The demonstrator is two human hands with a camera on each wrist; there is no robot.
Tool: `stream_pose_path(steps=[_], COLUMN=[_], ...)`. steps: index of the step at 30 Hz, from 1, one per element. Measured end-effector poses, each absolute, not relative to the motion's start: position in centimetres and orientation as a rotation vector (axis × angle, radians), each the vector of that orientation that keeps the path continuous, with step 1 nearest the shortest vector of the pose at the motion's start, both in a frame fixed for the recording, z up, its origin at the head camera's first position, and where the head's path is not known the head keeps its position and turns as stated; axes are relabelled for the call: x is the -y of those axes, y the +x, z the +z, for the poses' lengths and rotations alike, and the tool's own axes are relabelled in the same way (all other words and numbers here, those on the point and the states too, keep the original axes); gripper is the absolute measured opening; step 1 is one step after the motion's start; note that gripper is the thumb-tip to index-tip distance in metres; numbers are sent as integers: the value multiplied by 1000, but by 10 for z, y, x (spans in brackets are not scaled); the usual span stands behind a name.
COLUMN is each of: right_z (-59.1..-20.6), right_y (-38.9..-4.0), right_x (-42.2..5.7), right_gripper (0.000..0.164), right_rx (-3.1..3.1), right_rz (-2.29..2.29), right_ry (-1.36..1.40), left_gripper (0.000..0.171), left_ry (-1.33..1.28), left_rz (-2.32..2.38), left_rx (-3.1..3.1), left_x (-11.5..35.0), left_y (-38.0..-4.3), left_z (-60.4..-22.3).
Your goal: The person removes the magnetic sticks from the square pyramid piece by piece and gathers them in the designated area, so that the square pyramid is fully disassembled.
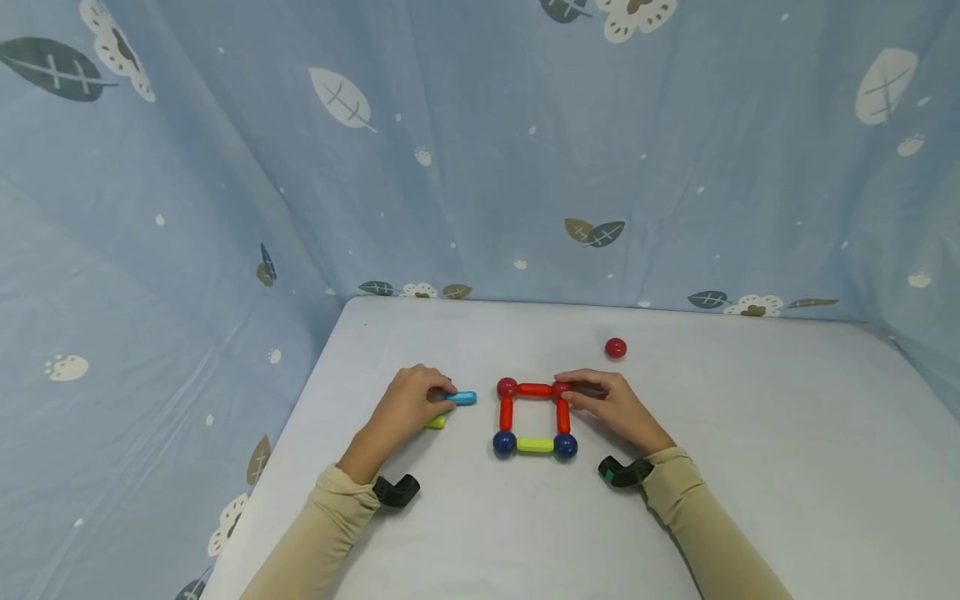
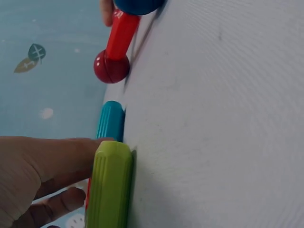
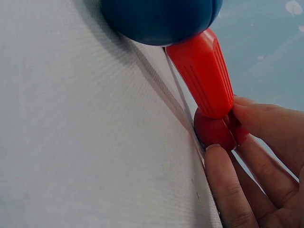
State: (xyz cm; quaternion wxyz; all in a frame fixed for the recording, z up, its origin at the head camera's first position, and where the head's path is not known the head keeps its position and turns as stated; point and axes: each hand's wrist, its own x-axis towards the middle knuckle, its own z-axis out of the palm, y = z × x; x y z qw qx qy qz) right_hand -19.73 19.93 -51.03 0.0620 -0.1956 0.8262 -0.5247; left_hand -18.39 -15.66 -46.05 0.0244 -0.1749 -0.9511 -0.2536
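Note:
Four magnetic rods and balls form a square on the white table: red balls at the far corners, blue balls [image 1: 505,443] at the near ones. Three sides are red rods [image 1: 535,389]; the near side is a yellow-green rod [image 1: 535,445]. My right hand [image 1: 618,408] pinches the far right red ball [image 3: 213,130] between thumb and fingers. Left of the square, my left hand [image 1: 408,400] has its thumb and fingertips at the left end of a light blue rod [image 1: 462,398]. A loose yellow-green rod [image 2: 110,185] lies beside that hand, partly hidden by it in the head view.
A single red ball [image 1: 616,347] sits beyond my right hand. Something red shows behind the left fingers. Patterned blue cloth [image 1: 480,167] hangs along the far and left edges of the white table [image 1: 787,433]. Each wrist wears a black band mount [image 1: 397,492].

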Motion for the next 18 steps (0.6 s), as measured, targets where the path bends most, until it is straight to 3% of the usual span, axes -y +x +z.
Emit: stream_pose_path(steps=[18], right_z=[-505], right_y=[-194], right_x=[-198], right_gripper=[35], right_rx=[-2460], right_rz=[-1600], right_ry=[-524], left_gripper=[15], left_ry=[-571], left_rz=[-802], left_rx=[2885], left_x=[158], left_y=[-183], left_z=[-464])
